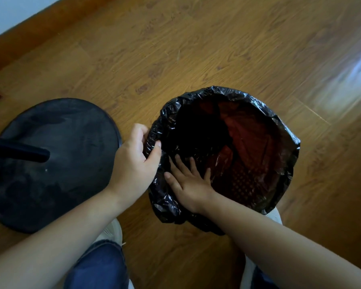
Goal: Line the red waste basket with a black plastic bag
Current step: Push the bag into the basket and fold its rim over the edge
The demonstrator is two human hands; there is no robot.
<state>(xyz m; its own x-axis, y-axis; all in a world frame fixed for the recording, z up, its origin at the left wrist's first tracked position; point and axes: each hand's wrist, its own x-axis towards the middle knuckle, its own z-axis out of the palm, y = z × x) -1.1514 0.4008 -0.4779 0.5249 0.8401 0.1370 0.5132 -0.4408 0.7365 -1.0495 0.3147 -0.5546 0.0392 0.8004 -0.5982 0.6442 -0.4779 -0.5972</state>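
The black plastic bag is draped over the rim of the red waste basket, whose perforated red wall shows faintly through the thin film inside. My left hand grips the folded bag edge at the basket's left rim, thumb on top. My right hand lies flat inside the basket with fingers spread, pressing the bag against the near-left inner wall. The basket's outside is hidden by the bag.
The basket stands on a wooden floor. A round black base with a black pole sits close on the left. My knees in blue jeans and white shoes are below. A white wall runs along the upper left.
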